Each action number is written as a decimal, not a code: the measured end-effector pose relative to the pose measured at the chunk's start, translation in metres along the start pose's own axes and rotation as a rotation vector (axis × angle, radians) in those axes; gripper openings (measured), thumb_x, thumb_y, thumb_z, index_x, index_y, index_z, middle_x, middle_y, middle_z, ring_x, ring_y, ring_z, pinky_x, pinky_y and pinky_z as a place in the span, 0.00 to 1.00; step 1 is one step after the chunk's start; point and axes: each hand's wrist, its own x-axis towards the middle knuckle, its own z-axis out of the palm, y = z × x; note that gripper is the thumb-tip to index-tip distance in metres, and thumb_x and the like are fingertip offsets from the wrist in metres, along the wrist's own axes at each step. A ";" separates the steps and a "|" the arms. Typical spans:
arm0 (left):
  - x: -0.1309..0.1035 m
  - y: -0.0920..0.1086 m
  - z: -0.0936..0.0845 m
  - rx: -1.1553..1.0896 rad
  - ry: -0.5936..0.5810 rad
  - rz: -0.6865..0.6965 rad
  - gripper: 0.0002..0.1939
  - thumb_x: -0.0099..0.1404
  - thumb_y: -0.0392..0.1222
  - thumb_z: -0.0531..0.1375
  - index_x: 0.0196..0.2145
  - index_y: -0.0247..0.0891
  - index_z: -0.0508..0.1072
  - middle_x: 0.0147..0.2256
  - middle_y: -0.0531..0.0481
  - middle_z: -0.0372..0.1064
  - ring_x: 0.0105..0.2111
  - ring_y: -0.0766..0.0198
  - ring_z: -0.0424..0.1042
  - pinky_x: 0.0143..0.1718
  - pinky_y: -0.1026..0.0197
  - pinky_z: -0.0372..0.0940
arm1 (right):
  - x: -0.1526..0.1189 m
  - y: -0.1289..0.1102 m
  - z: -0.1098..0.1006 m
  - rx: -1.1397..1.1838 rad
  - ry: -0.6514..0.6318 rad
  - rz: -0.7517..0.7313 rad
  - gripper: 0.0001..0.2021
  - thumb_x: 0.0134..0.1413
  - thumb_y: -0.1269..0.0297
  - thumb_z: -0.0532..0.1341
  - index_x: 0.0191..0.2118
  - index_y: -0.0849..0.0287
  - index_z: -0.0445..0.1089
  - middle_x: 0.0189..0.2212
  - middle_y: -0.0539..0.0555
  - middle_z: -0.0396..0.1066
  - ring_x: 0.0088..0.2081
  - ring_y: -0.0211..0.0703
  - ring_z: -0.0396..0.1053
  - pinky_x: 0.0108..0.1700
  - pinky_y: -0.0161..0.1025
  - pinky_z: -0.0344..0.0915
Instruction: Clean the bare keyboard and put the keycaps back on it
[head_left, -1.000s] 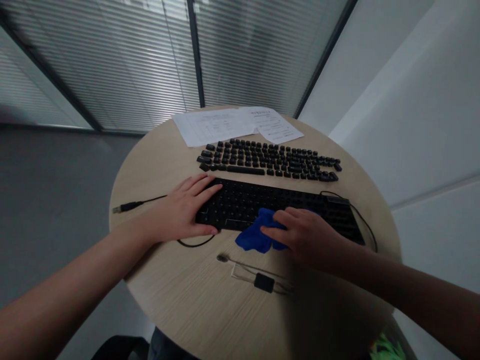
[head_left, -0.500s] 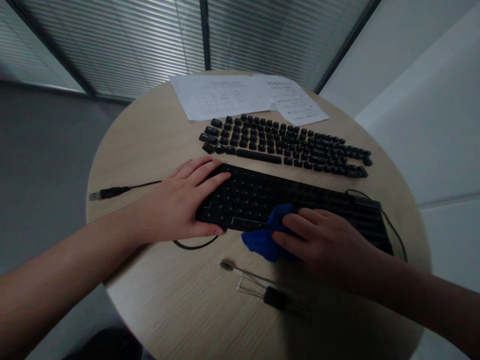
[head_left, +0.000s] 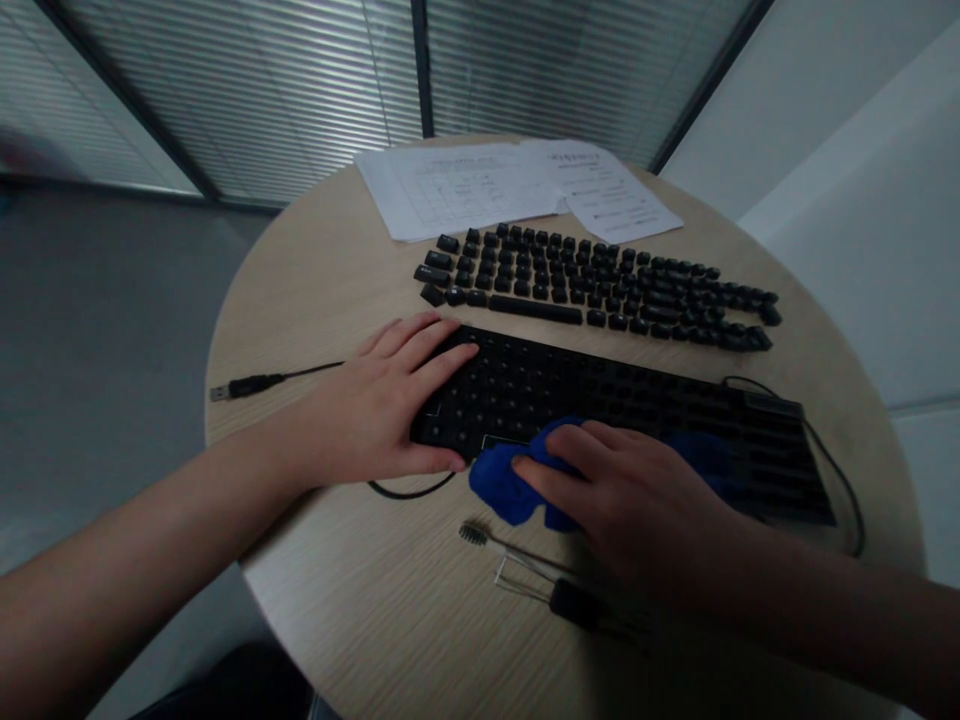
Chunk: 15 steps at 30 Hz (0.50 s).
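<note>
Compared with a moment ago, the blue cloth (head_left: 501, 484) is sitting further left along the near edge of the keyboard (head_left: 600, 390), which is lying on the table (head_left: 405, 610). The right hand (head_left: 630, 490) is pinching the cloth; the left hand (head_left: 375, 410) is resting spread on the keyboard's left end.

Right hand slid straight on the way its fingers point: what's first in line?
Probably the bare left hand, spread over the left end of the flat black corded keyboard. The right hand, gripping a crumpled blue cloth, points that way; exact height is unclear.
</note>
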 end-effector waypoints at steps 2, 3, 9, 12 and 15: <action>0.000 0.000 0.000 -0.002 0.003 0.005 0.53 0.61 0.74 0.61 0.72 0.37 0.55 0.71 0.29 0.51 0.70 0.30 0.51 0.68 0.30 0.51 | 0.010 -0.007 -0.002 0.021 -0.058 0.022 0.19 0.61 0.70 0.62 0.57 0.59 0.72 0.42 0.59 0.71 0.36 0.46 0.68 0.34 0.43 0.65; 0.000 0.000 0.000 -0.003 0.006 0.002 0.53 0.61 0.73 0.62 0.72 0.38 0.55 0.71 0.30 0.51 0.70 0.30 0.51 0.68 0.30 0.51 | 0.013 -0.009 -0.003 0.022 -0.078 0.033 0.19 0.61 0.70 0.62 0.57 0.60 0.72 0.42 0.59 0.71 0.36 0.46 0.68 0.34 0.43 0.65; -0.001 0.000 0.002 0.007 0.019 -0.006 0.54 0.60 0.77 0.60 0.71 0.38 0.56 0.71 0.28 0.52 0.70 0.30 0.52 0.68 0.29 0.50 | -0.007 -0.004 -0.009 -0.008 -0.051 0.074 0.19 0.55 0.73 0.62 0.53 0.57 0.75 0.40 0.57 0.73 0.34 0.45 0.68 0.33 0.41 0.64; 0.000 0.000 0.001 0.021 0.016 -0.004 0.54 0.60 0.78 0.58 0.71 0.36 0.57 0.71 0.27 0.53 0.70 0.31 0.52 0.68 0.30 0.51 | -0.032 0.004 -0.010 -0.055 -0.037 0.112 0.21 0.52 0.77 0.59 0.52 0.56 0.75 0.40 0.56 0.74 0.33 0.44 0.69 0.31 0.41 0.64; 0.001 0.001 0.000 0.024 0.014 -0.013 0.55 0.60 0.78 0.59 0.71 0.36 0.57 0.70 0.27 0.53 0.70 0.31 0.53 0.68 0.30 0.51 | -0.051 0.010 -0.010 -0.103 -0.069 0.143 0.25 0.50 0.80 0.56 0.52 0.55 0.76 0.40 0.56 0.75 0.33 0.44 0.70 0.31 0.41 0.66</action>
